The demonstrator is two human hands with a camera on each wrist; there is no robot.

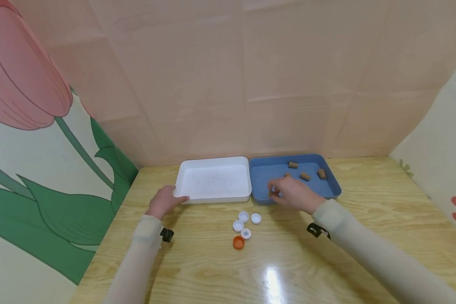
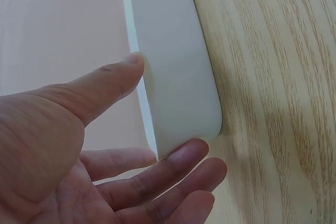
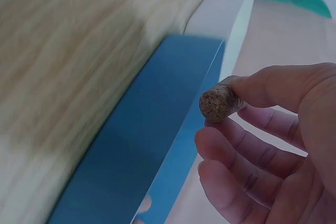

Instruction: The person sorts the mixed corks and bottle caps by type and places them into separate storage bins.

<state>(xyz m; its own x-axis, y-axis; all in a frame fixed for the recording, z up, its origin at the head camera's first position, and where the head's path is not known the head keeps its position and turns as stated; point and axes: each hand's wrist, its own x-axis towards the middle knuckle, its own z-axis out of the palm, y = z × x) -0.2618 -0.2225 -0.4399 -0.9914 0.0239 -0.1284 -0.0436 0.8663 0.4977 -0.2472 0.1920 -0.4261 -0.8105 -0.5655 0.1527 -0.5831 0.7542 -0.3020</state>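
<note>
At the near left corner of the white tray (image 1: 213, 199), my left hand (image 1: 164, 202) has its thumb on the near rim and its fingertips around the corner. The left wrist view shows the thumb and fingers (image 2: 181, 153) against the tray wall (image 2: 176, 61). My right hand (image 1: 294, 194) is over the near left part of the blue tray (image 1: 285, 161). In the right wrist view, the right hand (image 3: 278, 145) pinches a brown cork (image 3: 215, 104) between thumb and fingers, above the blue wall (image 3: 136, 114). Several other corks (image 1: 305, 176) lie in the blue tray.
In front of the trays, several white caps (image 1: 243, 217) and one orange cap (image 1: 238, 242) lie on the wooden table (image 1: 197, 270). The two trays stand side by side. A pinkish backdrop (image 1: 243, 84) rises behind them.
</note>
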